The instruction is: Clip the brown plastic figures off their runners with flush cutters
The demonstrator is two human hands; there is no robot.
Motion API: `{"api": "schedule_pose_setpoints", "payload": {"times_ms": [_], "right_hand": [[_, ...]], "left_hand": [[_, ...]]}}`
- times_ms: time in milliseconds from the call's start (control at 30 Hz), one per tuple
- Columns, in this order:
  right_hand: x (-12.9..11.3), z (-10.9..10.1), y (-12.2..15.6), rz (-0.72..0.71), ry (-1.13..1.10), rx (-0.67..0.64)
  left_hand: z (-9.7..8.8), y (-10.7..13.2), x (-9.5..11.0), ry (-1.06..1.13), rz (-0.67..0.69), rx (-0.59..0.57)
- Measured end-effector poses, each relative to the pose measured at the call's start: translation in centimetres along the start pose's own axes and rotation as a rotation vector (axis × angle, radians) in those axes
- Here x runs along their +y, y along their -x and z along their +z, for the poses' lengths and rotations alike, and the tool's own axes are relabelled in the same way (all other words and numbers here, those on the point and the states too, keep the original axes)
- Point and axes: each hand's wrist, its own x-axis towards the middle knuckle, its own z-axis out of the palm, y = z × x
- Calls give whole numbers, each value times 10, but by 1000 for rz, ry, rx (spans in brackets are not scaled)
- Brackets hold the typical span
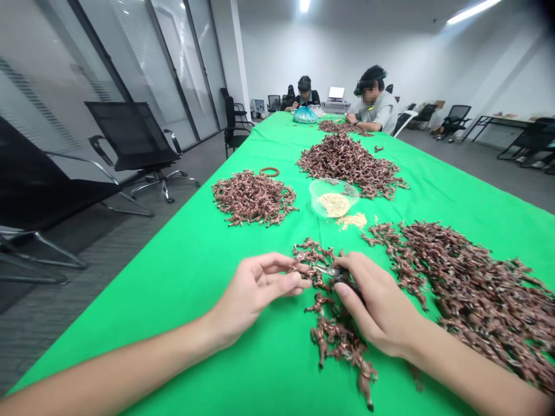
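My right hand (373,300) is wrapped round small pliers (332,270) with dark handles, their metal jaws pointing left. My left hand (264,286) is closed in a pinch just left of the jaws, on a small brown figurine (295,267) that looks like a horse and is mostly hidden by the fingers. Beneath and between both hands lie several loose horse figurines (329,329), some partly covered by my right hand. Whether the jaws touch the held figurine, I cannot tell.
A large heap of figurines (472,283) spreads at the right; others lie at the left (255,199) and farther back (347,164). A clear bowl (314,193) holds small pale pieces, some spilled beside it (353,221). Two people sit at the green table's (186,277) far end.
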Motion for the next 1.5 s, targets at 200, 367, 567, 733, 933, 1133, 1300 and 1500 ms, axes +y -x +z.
{"api": "schedule_pose_setpoints", "payload": {"times_ms": [200, 367, 567, 733, 933, 1133, 1300, 1500], "right_hand": [[-1, 3, 1, -90, 99, 52], [-4, 5, 1, -142, 127, 40], [-7, 7, 3, -209, 164, 46], [-5, 8, 3, -222, 172, 39], [-5, 8, 4, -234, 186, 36], [-5, 8, 5, -222, 184, 38], [-6, 9, 4, -219, 183, 44], [-6, 9, 5, -214, 176, 35]], "left_hand": [[5, 4, -6, 132, -73, -76], [7, 6, -11, 102, -93, -64], [5, 6, -11, 41, -117, -27], [4, 5, -13, 59, -115, -56], [3, 5, -13, 83, -106, -65], [3, 5, -11, 77, -130, -79], [3, 5, -12, 76, -130, -93], [1, 5, -14, 66, -119, -107]]}}
